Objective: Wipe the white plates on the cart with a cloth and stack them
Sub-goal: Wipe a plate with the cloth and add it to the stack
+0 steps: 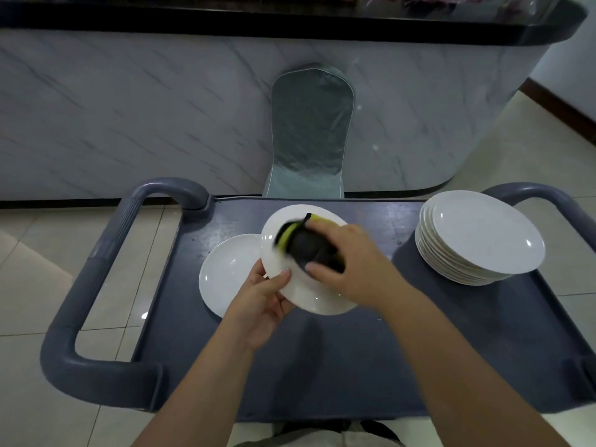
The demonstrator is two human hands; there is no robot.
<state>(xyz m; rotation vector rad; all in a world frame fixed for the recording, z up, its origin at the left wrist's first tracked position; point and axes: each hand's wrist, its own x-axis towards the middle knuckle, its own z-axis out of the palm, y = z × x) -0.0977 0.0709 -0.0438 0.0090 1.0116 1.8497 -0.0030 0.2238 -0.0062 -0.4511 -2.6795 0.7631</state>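
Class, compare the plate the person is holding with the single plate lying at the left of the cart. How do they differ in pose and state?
The held plate is gripped at its rim by the left hand and tilted; the single plate lies flat on the cart, untouched. The held plate has the dark cloth pressed on it by the right hand; the single plate is bare. The held plate overlaps the single plate's edge in view. Both are white and round.

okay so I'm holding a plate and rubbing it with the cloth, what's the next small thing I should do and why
Probably finish the wipe, then set the held plate on the lone plate to its left. Your right hand presses the dark cloth onto it, your left hand grips its rim, and that plate lies closest.
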